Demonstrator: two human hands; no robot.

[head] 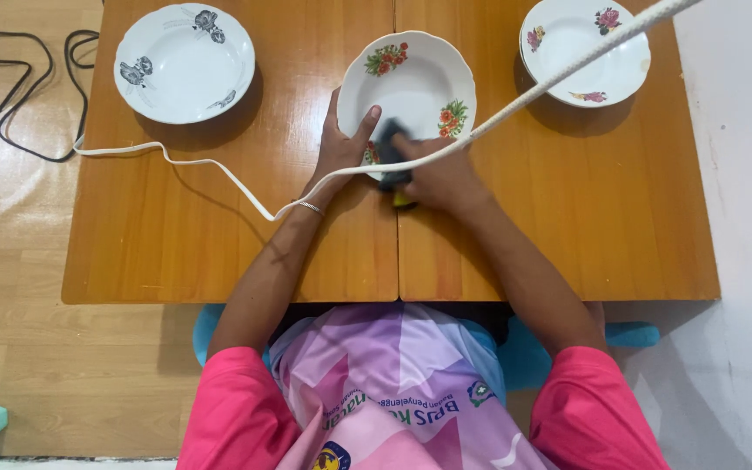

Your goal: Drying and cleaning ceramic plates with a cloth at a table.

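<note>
White floral plate stays steady under our left hand gripping its rim; our right hand, closed on the dark sponge, should press evenly.

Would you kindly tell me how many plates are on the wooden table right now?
3. A grey-flowered plate sits far left, a red-flowered plate in the middle under both hands, and a pink-flowered plate far right, partly crossed by a white cord. None appear hidden.
</note>
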